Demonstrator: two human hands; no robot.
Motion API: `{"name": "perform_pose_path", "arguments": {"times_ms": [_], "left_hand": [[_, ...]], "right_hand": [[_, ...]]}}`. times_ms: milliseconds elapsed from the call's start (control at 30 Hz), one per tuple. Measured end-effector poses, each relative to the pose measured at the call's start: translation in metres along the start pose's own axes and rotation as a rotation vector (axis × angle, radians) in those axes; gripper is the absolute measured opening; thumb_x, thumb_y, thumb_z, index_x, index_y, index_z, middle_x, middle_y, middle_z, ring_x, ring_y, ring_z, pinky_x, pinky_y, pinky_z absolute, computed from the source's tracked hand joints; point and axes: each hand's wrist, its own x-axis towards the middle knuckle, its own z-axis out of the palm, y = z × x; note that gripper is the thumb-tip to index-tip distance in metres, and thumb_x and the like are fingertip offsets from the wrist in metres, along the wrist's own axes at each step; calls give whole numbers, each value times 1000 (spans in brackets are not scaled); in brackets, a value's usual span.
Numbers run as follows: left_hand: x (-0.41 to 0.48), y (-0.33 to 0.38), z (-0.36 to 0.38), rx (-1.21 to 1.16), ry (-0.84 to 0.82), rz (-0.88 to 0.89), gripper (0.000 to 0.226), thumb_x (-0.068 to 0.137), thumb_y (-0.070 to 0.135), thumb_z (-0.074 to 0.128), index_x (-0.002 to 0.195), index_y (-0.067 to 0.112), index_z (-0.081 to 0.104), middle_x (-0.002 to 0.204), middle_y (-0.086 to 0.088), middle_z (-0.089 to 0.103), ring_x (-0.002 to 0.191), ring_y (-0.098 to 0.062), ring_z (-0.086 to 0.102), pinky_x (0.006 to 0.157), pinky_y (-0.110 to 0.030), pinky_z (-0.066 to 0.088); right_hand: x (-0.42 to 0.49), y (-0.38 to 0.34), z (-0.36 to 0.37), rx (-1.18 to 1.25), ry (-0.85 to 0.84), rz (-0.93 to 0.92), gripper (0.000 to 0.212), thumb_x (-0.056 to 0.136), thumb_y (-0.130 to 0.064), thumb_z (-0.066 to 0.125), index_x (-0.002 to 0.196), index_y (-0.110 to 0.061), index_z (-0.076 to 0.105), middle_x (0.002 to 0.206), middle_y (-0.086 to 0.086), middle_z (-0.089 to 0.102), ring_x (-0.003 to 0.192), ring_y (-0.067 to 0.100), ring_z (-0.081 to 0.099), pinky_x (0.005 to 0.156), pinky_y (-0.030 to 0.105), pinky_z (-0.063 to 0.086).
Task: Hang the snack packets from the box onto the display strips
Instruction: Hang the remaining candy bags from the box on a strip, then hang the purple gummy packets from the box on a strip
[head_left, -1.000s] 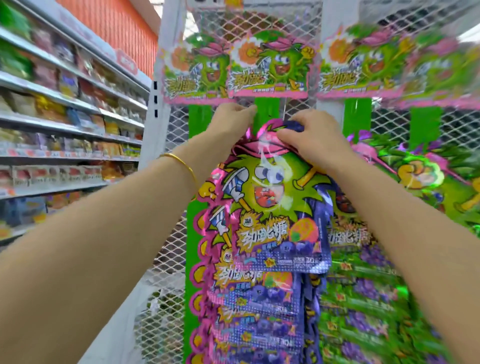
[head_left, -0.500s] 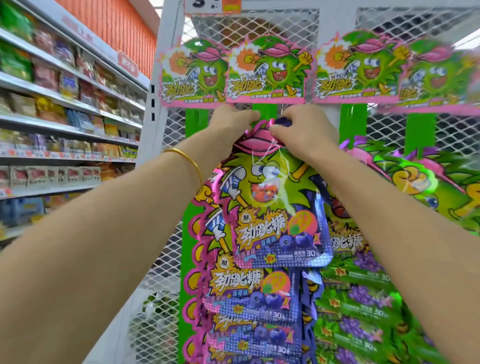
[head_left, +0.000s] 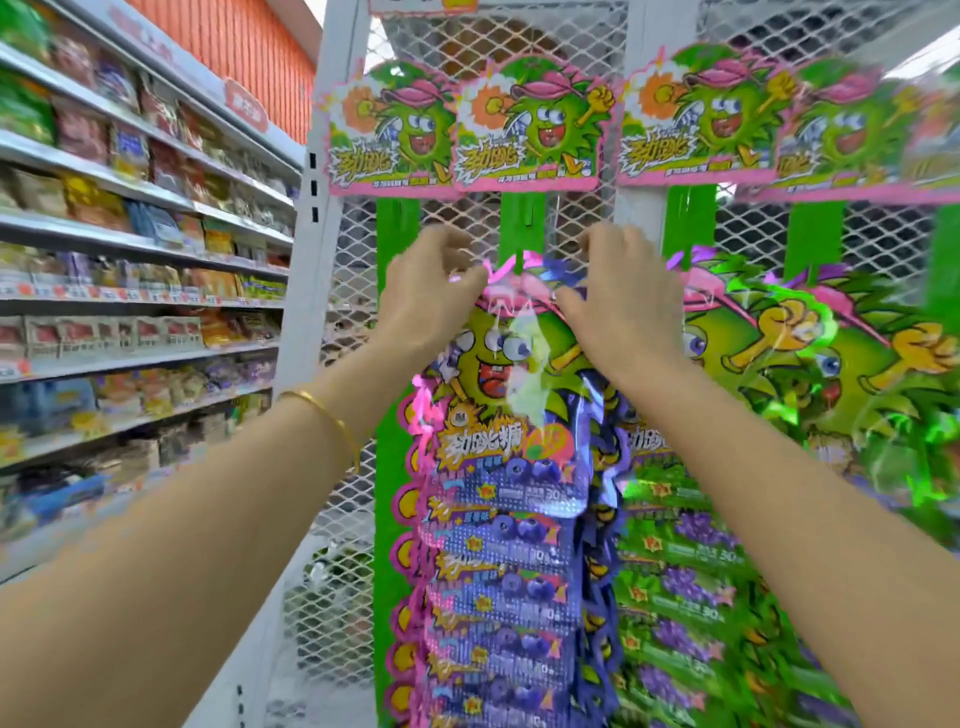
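A shiny purple and green snack packet (head_left: 511, 410) with a cartoon face hangs at the top of a column of like packets on a green display strip (head_left: 522, 226). My left hand (head_left: 426, 296) pinches the packet's pink top edge from the left. At the same top edge, on the right side, my right hand (head_left: 618, 296) grips it. Both hands are raised to the strip, just under its pink header card (head_left: 524, 130). The strip's hook is hidden behind the packet top and my fingers.
More green strips (head_left: 810, 239) with green packets (head_left: 691, 597) hang to the right on a white mesh panel (head_left: 353, 270). Another strip (head_left: 397, 223) stands at the left. Store shelves (head_left: 135, 244) full of goods run along the left aisle. The box is out of view.
Both hands have stayed at the packet's top while the view drew closer and tilted up. My fingers have shifted slightly along the top edge, and more of the bare strip shows above.
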Motion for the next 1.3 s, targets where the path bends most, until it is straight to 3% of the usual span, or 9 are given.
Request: {"name": "perform_pose_path", "arguments": {"times_ms": [100,200,300,433,533,800,1000,1133,1300], "left_hand": [[-66,-29,-15,-44,37,20,28,87,13,59,114,10,55,98,3,60,89,-5,56,83,-17,44],[-153,-71,-25,-16,-81,-97,24,87,9,59,111,11,57,97,4,61,89,-5,57,76,-9,41],[-256,-118,-36,28,-262,-287,23,86,2,56,106,14,57,92,5,61,82,6,57,73,-15,45],[-390,-179,-54,55,-426,-562,25,87,5,56,106,20,55,97,2,61,81,9,56,67,-6,41],[-439,-215,-61,162,-542,-691,24,87,6,56,111,12,59,100,-2,62,94,-11,60,80,-15,44],[-407,-267,-50,278,-750,-706,29,86,9,55,115,9,59,111,-10,65,104,-24,58,94,-33,44],[-403,-285,-37,212,-756,-753,30,85,6,53,113,11,60,110,-8,64,103,-20,60,95,-33,46],[-406,-288,-33,201,-798,-772,30,86,6,52,116,11,58,112,-7,63,105,-20,58,94,-33,46],[-415,-287,-33,257,-909,-726,32,88,8,51,119,10,56,114,-6,62,107,-23,56,95,-36,45]], "right_hand": [[-56,-13,-9,170,103,-133,30,84,-18,56,112,-8,51,111,14,52,103,35,50,83,44,39],[-152,-39,-6,488,-65,-209,26,82,-17,53,107,-12,55,102,7,54,91,26,56,73,39,43],[-269,-58,20,476,-451,-249,24,85,-22,50,109,-19,55,104,4,55,85,26,60,63,38,48],[-422,-52,76,450,-997,-106,32,90,-24,50,120,-19,53,117,2,56,101,26,59,78,36,46],[-504,-35,123,366,-1365,52,29,89,-21,54,118,-19,52,111,0,57,103,22,55,84,31,41],[-639,-67,219,305,-1824,435,12,87,-21,61,88,-10,55,95,19,60,100,28,56,73,33,41],[-692,-90,233,197,-1880,929,42,94,-18,50,130,1,39,135,15,49,123,28,48,94,29,39],[-701,-90,231,140,-1852,1059,12,81,-17,63,87,-7,58,120,16,61,95,24,60,82,35,50],[-684,-81,223,201,-1769,714,26,84,-22,60,63,-19,45,84,6,56,87,23,57,71,27,40]]}}
